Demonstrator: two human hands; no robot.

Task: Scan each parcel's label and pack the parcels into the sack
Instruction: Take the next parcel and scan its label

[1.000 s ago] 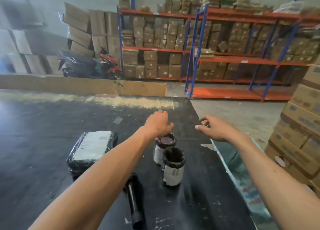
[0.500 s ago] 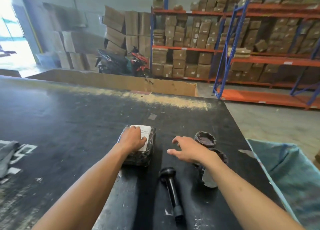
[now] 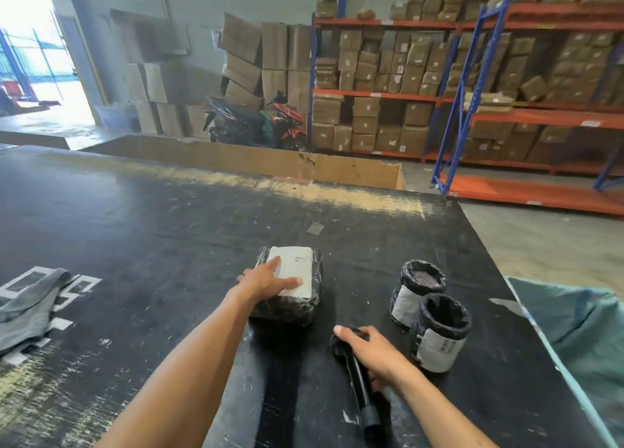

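- We work at a scuffed black table [image 3: 169, 231] in a warehouse of racked cartons.
- Our left hand [image 3: 266, 280] lies flat, fingers straight, on the black film-wrapped rectangular parcel [image 3: 290, 287], its white label [image 3: 293, 268] facing up, long axis pointing away.
- Our right hand [image 3: 374, 353] grips the black handheld scanner [image 3: 358, 380] just beside it.
- The teal woven sack [image 3: 580, 333] gapes at right; we can't see contents.

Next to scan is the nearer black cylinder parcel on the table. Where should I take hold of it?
Take the nearer cylinder parcel round its wrapped side wall, coming from above and the right, where the table is bare. It stands upright beside the farther cylinder, with its label on the side: keep that uncovered if you can.
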